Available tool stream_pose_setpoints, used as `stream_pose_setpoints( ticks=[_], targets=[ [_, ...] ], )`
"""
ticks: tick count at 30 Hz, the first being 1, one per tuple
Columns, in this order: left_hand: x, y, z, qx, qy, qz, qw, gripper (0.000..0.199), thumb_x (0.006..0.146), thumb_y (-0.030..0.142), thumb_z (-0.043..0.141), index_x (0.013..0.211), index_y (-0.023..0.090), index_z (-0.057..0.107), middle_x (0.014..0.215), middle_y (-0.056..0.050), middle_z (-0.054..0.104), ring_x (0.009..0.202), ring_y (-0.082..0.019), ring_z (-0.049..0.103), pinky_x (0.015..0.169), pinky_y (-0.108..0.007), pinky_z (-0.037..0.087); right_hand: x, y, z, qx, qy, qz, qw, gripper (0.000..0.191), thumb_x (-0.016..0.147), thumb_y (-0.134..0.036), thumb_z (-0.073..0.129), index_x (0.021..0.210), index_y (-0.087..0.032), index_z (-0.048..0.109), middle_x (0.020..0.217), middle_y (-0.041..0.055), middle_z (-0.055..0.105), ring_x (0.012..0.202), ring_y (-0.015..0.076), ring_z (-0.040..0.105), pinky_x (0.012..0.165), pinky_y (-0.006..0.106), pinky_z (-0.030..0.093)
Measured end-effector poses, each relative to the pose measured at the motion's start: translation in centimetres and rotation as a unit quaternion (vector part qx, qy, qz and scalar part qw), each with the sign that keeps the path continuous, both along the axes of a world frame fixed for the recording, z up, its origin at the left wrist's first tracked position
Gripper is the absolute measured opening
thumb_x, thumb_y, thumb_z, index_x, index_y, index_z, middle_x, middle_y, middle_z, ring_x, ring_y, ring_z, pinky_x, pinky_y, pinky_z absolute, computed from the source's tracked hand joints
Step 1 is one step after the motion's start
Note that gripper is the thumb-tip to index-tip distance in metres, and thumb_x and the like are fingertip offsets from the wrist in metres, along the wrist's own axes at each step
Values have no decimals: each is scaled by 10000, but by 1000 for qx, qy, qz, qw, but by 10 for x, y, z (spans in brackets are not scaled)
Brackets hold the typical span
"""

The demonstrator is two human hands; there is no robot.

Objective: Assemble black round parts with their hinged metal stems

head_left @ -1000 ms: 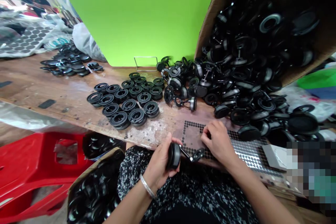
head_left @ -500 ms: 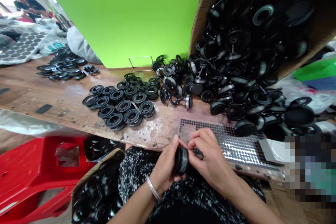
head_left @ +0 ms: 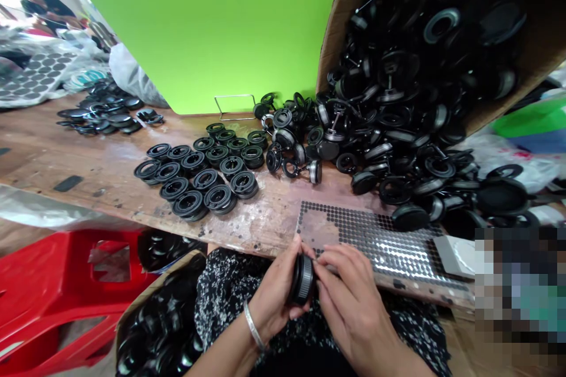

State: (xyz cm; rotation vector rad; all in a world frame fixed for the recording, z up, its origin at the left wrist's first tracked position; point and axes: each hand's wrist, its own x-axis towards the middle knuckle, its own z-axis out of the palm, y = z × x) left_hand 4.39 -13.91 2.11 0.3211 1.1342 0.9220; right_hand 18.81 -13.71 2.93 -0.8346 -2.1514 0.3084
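A round black part with a ridged rim is held on edge above the lap, near the table's front edge. My left hand is wrapped around it, thumb on top and fingers below. My right hand is at its right side, thumb and fingers pinched together against that face. Whatever lies between those fingertips is hidden. Just beyond the hands lies a sheet of small dark round dots, with its left part bare. Rows of stacked black ring parts stand on the table to the left.
A large cardboard box on its side spills black parts onto the table. A green panel stands behind. A small white box sits right. At lower left are a red stool and a filled carton.
My right hand has turned and lowered slightly, its fingertips now closed against the part's right side. My left hand keeps hold of the round part. The view has shifted slightly.
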Motion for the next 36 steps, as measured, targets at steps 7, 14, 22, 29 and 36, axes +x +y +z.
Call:
stream_pose_setpoints(
  ticks=[7, 14, 22, 29, 36],
  targets=[
    [-16, 5, 3, 51, -55, -4, 997, 363, 906, 555, 446, 843, 206, 526, 510, 44, 456, 381, -97, 460, 308, -149, 347, 23, 44, 1, -195, 29, -33, 980, 159, 941, -201, 505, 937, -230, 662, 1059, 57, 602, 1043, 204, 561, 891, 359, 480],
    [-30, 16, 9, 80, -6, 78, 994, 467, 916, 622, 384, 792, 192, 520, 472, 40, 436, 358, -87, 416, 297, -140, 307, 28, 92, -38, -93, -149, -190, 966, 91, 836, -169, 628, 763, -187, 679, 974, 76, 601, 996, 268, 502, 870, 428, 388],
    [-27, 19, -1, 91, -1, 96, 991, 493, 888, 670, 392, 820, 198, 516, 443, 51, 425, 329, -99, 402, 281, -159, 305, 14, 97, -29, -80, -284, -187, 937, 110, 820, -143, 598, 741, -179, 667, 950, 69, 625, 967, 262, 491, 803, 396, 342],
    [-23, 19, 2, 109, 15, 134, 985, 487, 847, 679, 474, 828, 195, 520, 473, 58, 448, 342, -101, 429, 300, -169, 321, 8, 100, -32, -60, -309, -204, 927, 72, 787, -134, 590, 733, -159, 632, 879, 82, 607, 917, 262, 494, 770, 391, 350],
    [-17, 19, 3, 137, 65, 179, 972, 469, 874, 659, 444, 827, 199, 517, 465, 58, 453, 332, -109, 426, 310, -193, 348, 12, 84, -29, 12, -161, -204, 966, 67, 812, -127, 607, 751, -153, 610, 912, 77, 582, 939, 245, 506, 839, 408, 399]
  ],
)
